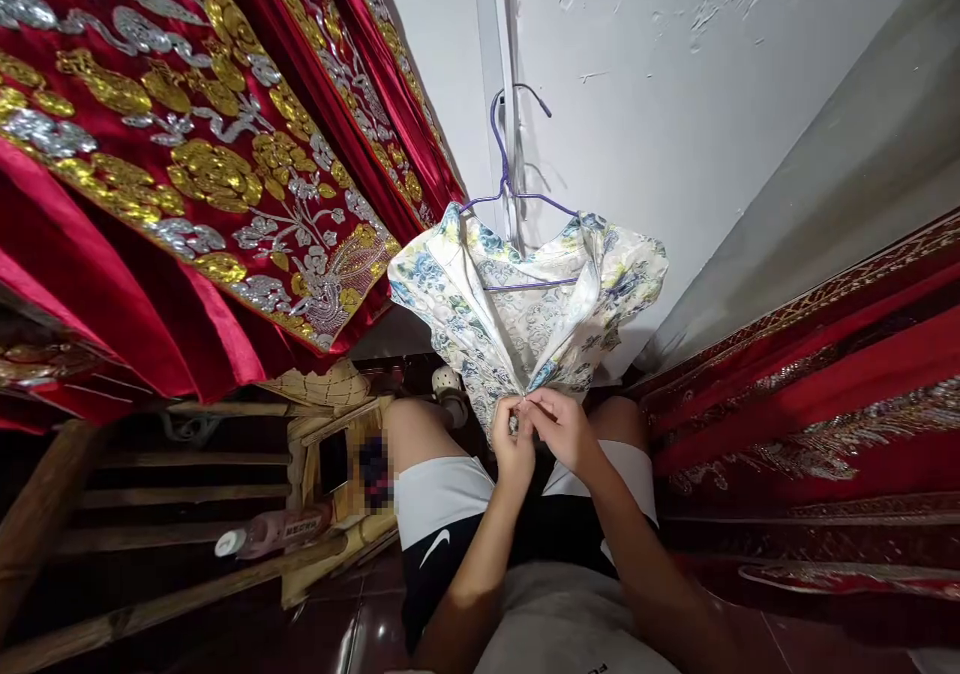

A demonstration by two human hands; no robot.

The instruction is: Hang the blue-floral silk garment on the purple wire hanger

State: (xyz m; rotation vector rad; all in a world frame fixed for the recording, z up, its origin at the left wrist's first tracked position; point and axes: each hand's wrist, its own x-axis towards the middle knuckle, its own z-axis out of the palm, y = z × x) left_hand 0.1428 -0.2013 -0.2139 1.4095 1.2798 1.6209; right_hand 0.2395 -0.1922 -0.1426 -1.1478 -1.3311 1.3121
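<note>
A small floral garment [525,314], white with blue and yellow flowers, hangs on a purple wire hanger [510,189] hooked on a white wall pipe. Its front opening runs down the middle. My left hand [514,444] and my right hand [561,426] meet at the lower end of that opening, fingers pinched together on the fabric edges. What sits between the fingertips is too small to make out. My knees and black-and-white shorts [450,514] are below the hands.
Red cloth with gold and silver embroidery [187,154] hangs at the left, and more red embroidered fabric [810,404] fills the right. A wooden bench or rack [150,514] with a bottle [270,532] stands at lower left. The white wall [675,104] is behind.
</note>
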